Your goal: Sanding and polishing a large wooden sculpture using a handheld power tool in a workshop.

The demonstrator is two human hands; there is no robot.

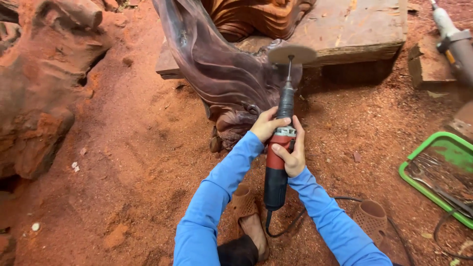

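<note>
1. Both hands are on the grinder [277,162] — a red and black power tool held nearly upright in the middle of the view, nose pointing away from the person.
2. Left hand [266,124] is wrapped round the grey neck of the tool, fingers curled over the top, thumb side toward the carving.
3. Right hand [292,153] is clamped on the red body just below, fingers across the front. The two hands sit close together, one above the other, nearly touching.
4. Up at the tip, the disc [291,53] sits on a thin shaft, flat face tilted toward the camera, right against the edge of the carving [217,69].
5. That carving is dark, purplish wood with flowing grooves, sweeping down from the top of the frame to a knobbly end near the left hand.
6. Behind it lies a slab [352,29], flat and pale brown, raised a little off the ground.
7. Sawdust [143,162] everywhere — red-orange, covering the whole floor.
8. A cord [295,221] trails from the tool's tail, curling right between the feet, which wear brown sandals [244,204].
9. Far right: a green tray [411,177] with metal tools in it, and a second tool [456,42] lying above, well apart from the hands.
10. Left side, a big reddish stump [42,88] — rough and dusty.
</note>
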